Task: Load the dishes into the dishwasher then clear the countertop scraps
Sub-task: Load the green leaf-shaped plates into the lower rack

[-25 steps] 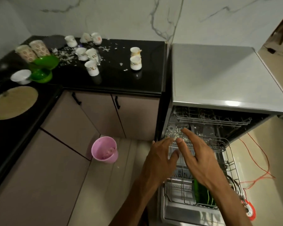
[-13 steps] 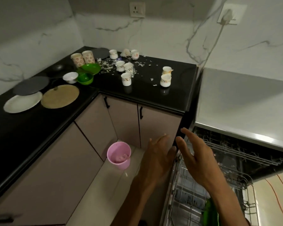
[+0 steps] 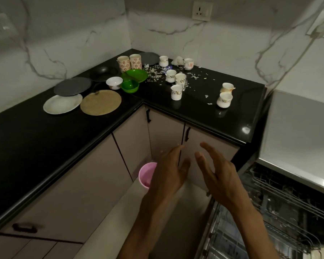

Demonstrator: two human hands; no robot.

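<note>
Between loads: both hands are hanging empty, facing the dishes on the counter.

The left hand (image 3: 168,171) and right hand (image 3: 216,173) are spreading loosely open, touching nothing, side by side. The dishwasher (image 3: 281,212) rack is sitting open just right of the right hand; cups (image 3: 176,92), plates (image 3: 62,104) and scraps (image 3: 155,73) are lying well beyond the fingertips. Judging by this, the next move is reaching forward for a dish.

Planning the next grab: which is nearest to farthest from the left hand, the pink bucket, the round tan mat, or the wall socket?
From the left hand:
1. Pink bucket, on the floor beside it.
2. Round tan mat, on the left counter.
3. Wall socket, high on the back wall.
</note>
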